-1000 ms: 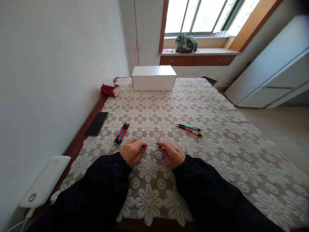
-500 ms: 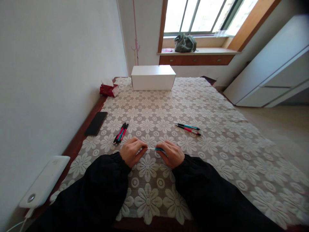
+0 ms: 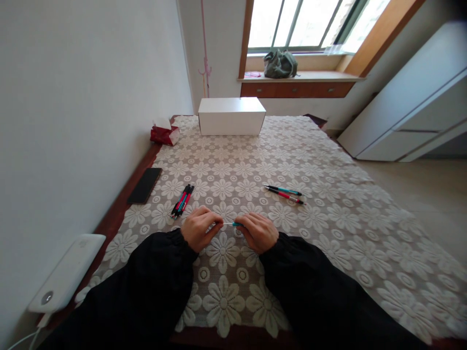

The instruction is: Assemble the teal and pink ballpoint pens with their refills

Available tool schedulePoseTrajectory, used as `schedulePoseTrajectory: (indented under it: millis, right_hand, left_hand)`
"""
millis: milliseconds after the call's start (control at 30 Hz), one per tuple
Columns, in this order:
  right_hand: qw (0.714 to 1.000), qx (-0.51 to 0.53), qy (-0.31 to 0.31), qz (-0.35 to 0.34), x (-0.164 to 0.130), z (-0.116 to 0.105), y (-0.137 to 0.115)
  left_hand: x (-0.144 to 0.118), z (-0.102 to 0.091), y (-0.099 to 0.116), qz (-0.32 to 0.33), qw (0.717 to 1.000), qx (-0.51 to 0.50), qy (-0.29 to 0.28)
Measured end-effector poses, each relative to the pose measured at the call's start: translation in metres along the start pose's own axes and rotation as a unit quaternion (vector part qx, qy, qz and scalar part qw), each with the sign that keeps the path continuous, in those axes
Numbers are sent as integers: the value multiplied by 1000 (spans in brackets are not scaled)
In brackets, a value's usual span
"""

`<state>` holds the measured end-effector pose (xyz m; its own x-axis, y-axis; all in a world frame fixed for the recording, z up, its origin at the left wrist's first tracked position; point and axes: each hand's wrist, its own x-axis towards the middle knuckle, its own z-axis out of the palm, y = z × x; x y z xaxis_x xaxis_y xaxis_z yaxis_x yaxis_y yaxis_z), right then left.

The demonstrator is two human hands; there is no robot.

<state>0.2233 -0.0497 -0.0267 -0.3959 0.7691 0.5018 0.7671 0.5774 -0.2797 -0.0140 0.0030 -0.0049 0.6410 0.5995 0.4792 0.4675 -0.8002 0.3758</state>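
I see a table under a lace cloth (image 3: 328, 194) with a flower pattern, pushed against a white wall, a window behind it. I take the white box (image 3: 231, 116) at the far edge as my landmark. It is shut, so I cannot tell what is in it. Just left of the box a red tissue pack (image 3: 165, 134) lies with a white tissue standing out of its top. Behind the box, on the window sill, sits a green bag (image 3: 279, 64); its contents are hidden.

Well in front of the box, at the near middle of the cloth, my hands meet over a teal pen (image 3: 237, 224). My left hand (image 3: 200, 228) pinches a thin pale refill (image 3: 228, 223) that runs out of the pen toward the left. My right hand (image 3: 257, 232) is closed around the pen's body, and only a short teal bit shows between the two hands. The pen's long axis runs left to right, parallel to the box's front.

In front of the box and to its left lies a bundle of pens (image 3: 182, 201), pointing roughly toward the box. In front and to its right lie two pens (image 3: 284, 193), side by side, long axes nearly crosswise. A black phone (image 3: 145, 185) lies left of the bundle.
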Motion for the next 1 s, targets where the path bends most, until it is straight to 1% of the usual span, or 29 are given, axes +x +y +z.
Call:
schedulePoseTrajectory:
  millis: [167,400,500,700,1000]
  right_hand:
    - [1000,-22,-6,0,-1,2,0]
    - [1000,-11,23,-1,0,4,0]
    - [1000,-8,16,1,-1,4,0]
    - [1000,8,5,-27,-1,3,1]
    - [999,28,-2,-17,-2,4,2]
  left_hand:
    - [1,-2,2,11,1000,26,10]
    - [0,0,2,12,1000,18,20]
    - [0,1,3,16,999,21,28]
    - [0,0,4,6,999,27,33]
    - [0,0,4,11,1000,3,27]
